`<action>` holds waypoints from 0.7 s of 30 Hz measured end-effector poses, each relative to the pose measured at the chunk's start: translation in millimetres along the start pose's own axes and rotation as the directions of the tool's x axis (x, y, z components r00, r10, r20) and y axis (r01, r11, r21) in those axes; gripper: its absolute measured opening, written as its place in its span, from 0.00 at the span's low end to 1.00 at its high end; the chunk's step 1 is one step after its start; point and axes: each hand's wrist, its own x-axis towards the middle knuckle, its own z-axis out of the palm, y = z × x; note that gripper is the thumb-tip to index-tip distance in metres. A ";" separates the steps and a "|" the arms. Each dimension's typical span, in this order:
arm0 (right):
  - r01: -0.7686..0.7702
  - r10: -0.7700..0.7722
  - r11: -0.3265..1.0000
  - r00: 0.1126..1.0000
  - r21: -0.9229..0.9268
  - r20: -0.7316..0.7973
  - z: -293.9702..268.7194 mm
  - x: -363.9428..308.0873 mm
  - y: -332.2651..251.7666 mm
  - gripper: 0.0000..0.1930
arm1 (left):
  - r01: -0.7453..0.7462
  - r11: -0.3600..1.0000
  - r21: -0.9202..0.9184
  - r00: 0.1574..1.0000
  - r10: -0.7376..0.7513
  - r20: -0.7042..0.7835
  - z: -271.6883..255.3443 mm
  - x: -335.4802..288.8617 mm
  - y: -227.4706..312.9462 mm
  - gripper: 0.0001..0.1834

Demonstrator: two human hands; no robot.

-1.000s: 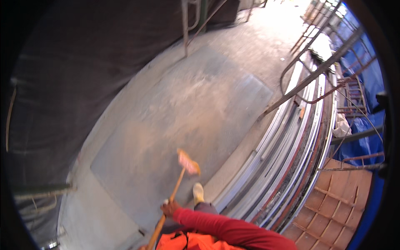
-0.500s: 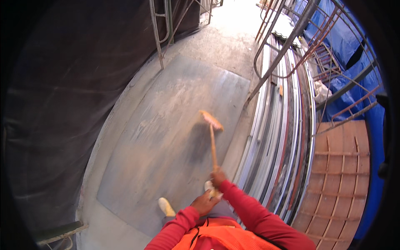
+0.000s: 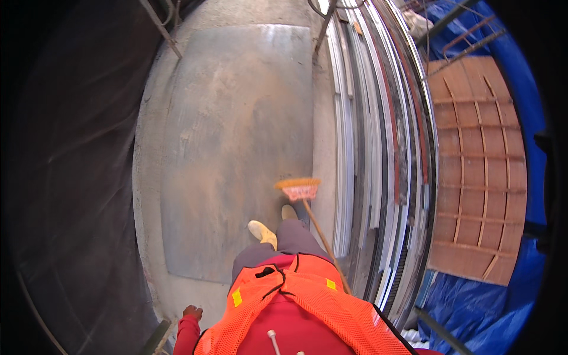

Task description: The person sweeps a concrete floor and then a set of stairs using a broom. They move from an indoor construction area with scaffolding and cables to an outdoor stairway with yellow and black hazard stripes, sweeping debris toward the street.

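Note:
A broom with yellow bristles and a pink head (image 3: pixel 300 190) lies across the lower part of a large grey sheet (image 3: pixel 236 118), just ahead of my feet. Its thin wooden handle (image 3: pixel 322 236) slants down to the right and passes out of sight beside my orange vest. My right hand is hidden there, so its grip on the handle does not show. Low on the left, my left hand (image 3: pixel 192 312) hangs at my side, away from the broom, with nothing in it and its fingers loosely apart. Dusty brown patches mark the sheet.
Long metal profiles (image 3: pixel 378 118) are stacked along the right. Beyond them are a brown panel with wooden battens (image 3: pixel 473 171) and blue tarpaulin (image 3: pixel 467 313). A dark sheet (image 3: pixel 77 165) hangs on the left. Scaffold legs (image 3: pixel 161 26) stand at the far end.
My left hand has let go of the broom handle and dropped to my left side. The broom head has come nearer my feet, and my right hand has gone out of view.

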 end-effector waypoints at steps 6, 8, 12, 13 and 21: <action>0.047 -0.045 0.991 0.999 0.125 -0.022 121.3 36.8 -0.8 0.33 | -0.044 0.950 -0.310 0.999 0.043 -0.009 -52.3 23.0 13.5 0.28; 0.000 0.000 0.998 1.000 0.062 0.006 101.8 95.2 -63.4 0.33 | -0.101 0.962 -0.253 0.995 0.090 -0.053 -100.5 64.1 66.2 0.31; 0.237 -0.228 0.971 0.951 0.018 -0.207 -11.7 217.7 -252.3 0.30 | -0.658 0.748 -0.082 0.705 0.575 -0.415 -218.6 98.0 214.9 0.28; 0.339 -0.323 0.941 0.882 -0.014 -0.343 -40.6 238.4 -300.6 0.31 | -0.745 0.667 -0.012 0.574 0.632 -0.521 -245.3 86.7 249.7 0.26; 0.745 -0.644 0.628 0.660 0.224 -0.387 -71.8 176.6 -536.4 0.31 | -0.192 0.524 -0.830 0.687 0.676 0.267 -271.9 -59.0 423.3 0.32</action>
